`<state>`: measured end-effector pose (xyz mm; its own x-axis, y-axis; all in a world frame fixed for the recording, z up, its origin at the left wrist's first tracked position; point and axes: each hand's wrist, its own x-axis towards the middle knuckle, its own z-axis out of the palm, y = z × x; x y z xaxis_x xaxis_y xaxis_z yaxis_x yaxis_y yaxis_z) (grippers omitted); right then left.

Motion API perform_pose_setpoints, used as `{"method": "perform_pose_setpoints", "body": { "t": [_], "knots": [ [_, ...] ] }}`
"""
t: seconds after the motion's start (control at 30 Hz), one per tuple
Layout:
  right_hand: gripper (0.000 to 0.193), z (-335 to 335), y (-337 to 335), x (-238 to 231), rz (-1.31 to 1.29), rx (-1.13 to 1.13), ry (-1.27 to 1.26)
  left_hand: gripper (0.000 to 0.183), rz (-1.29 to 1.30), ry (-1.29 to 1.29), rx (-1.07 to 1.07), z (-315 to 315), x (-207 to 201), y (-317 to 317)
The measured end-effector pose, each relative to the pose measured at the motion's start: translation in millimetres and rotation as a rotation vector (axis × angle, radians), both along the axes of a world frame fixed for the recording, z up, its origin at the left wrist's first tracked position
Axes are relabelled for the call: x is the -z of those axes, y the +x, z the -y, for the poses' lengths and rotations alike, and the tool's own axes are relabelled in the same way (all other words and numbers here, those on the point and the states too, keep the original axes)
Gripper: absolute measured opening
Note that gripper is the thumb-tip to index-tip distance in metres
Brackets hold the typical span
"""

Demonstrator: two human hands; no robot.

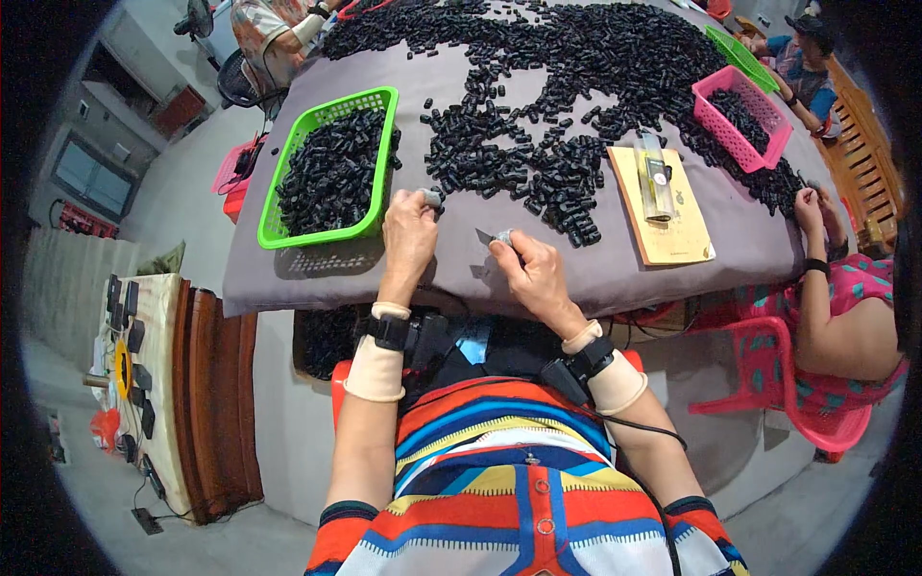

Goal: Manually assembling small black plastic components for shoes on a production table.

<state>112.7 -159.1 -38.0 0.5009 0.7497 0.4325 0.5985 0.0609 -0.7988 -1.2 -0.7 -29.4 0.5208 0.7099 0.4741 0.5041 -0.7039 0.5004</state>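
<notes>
My left hand [411,240] is closed near the table's front edge, beside a green basket. Its fingertips, one with a grey wrap, pinch a small black part [439,207], mostly hidden. To its right, my right hand [534,276] grips a small knife blade [484,236] that points left towards the left hand; its thumb also has a grey wrap. The two hands are apart. Just beyond them lies a loose heap of small black cylindrical parts [480,158]. The green basket [267,228] is full of similar black parts.
A yellow booklet [663,240] with a clear plastic case [657,197] on it lies right of the heap. Beyond it stands a pink basket [744,154]. More black parts cover the far grey tablecloth [432,82]. People sit at the right and far left; a pink chair [783,374] stands right.
</notes>
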Motion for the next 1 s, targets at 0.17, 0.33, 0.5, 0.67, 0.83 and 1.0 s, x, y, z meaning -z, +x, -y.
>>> {"method": "perform_pose_setpoints", "body": {
  "t": [0.17, 0.33, 0.5, 0.67, 0.83, 1.0],
  "knots": [
    [0.028, -0.8, 4.6, 2.9, 0.005, 0.008, -0.01, 0.018, -0.094, -0.037, 0.156, -13.8, 5.4, 10.4],
    [0.027, -2.0, 4.6, 2.7, 0.028, -0.003, 0.012, 0.019, -0.138, -0.009, 0.247, -16.0, 0.0, 9.5],
    [0.027, -3.2, 5.4, 5.6, 0.019, 0.004, 0.02, 0.013, -0.126, -0.002, 0.228, -3.9, 9.7, 10.5],
    [0.028, -1.6, 4.5, 1.7, -0.017, 0.006, -0.008, 0.015, 0.083, -0.562, 0.136, 0.3, 21.2, 9.2],
    [0.026, -2.6, 4.6, 2.6, -0.046, 0.066, -0.055, 0.019, 0.74, -1.49, 0.424, 31.6, 19.9, 4.6],
    [0.025, -2.0, 2.5, 4.4, -0.003, 0.01, 0.03, 0.022, 0.92, -1.624, 0.535, 40.6, 28.5, -1.4]
  ]
}}
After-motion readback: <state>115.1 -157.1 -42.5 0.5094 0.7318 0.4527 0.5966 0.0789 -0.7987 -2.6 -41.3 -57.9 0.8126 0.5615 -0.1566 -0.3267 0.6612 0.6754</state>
